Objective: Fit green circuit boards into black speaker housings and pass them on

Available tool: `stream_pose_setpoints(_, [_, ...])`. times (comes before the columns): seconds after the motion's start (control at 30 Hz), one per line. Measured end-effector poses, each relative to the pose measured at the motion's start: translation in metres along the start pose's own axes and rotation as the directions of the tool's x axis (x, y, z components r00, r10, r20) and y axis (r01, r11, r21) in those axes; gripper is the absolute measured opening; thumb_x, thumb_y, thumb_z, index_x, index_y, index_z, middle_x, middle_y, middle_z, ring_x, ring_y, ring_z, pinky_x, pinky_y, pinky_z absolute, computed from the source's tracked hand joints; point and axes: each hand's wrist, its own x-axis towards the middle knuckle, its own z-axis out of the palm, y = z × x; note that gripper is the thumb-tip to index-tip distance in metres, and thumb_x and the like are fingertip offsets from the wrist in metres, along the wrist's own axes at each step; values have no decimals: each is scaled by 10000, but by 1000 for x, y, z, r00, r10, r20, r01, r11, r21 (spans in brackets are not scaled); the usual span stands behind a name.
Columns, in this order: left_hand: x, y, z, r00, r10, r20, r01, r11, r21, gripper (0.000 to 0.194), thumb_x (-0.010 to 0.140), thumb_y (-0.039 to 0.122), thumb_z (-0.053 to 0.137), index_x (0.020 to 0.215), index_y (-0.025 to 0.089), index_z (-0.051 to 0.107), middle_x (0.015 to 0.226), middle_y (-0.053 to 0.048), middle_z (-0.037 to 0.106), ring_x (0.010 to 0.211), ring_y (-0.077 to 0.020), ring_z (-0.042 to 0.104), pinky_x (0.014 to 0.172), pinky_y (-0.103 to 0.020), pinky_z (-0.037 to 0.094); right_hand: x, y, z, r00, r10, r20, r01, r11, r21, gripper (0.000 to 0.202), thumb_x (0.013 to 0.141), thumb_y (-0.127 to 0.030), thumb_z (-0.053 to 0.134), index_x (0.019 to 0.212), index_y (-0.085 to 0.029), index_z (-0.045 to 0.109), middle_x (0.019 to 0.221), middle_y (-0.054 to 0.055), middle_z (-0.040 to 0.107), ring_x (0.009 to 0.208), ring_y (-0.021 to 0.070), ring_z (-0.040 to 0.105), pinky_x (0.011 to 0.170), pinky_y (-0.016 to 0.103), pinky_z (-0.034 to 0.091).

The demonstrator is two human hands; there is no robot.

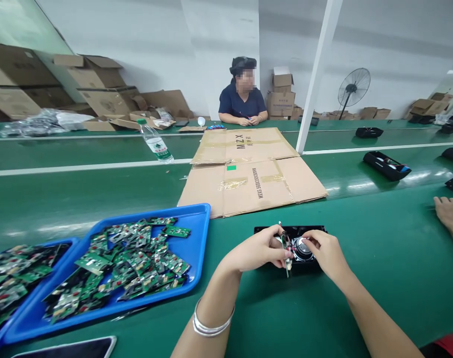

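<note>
Left grip (259, 248) is pinching a circuit board (285, 240).
Right grip (327, 251) is hovering at a speaker (303, 253); its hold I cannot tell.

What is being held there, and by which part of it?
The left grip holds a circuit board between its ends; whether the right grip holds anything cannot be told.

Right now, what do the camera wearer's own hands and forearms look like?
Left hand and right hand: no gloves. No sleeve shows on the left forearm or right forearm. The left one wears a shiny silver-coloured bangle, seemingly stacked bands.
</note>
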Motion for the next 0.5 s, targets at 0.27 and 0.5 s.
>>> stream_pose_setpoints(0.27, [13, -8, 5, 921, 141, -363, -47, 965, 257, 191, 737, 219, 532, 879, 215, 404, 726, 17, 617, 636, -131, 542, 538, -230, 387, -6, 5, 22, 983, 125, -138, -107, 986, 129, 172, 799, -312, 562, 904, -189, 620, 733, 29, 679, 634, 174, 628, 609, 277, 500])
stream_pose_setpoints(0.5, [10, -11, 8, 940, 141, -311, -17, 929, 371, 164, 752, 193, 462, 907, 234, 428, 708, 30, 596, 616, -150, 562, 522, -236, 391, -8, -4, 26, 991, -136, -4, 136, 989, 52, 240, 902, -279, 431, 827, -200, 645, 791, 49, 662, 747, 192, 575, 681, 314, 452])
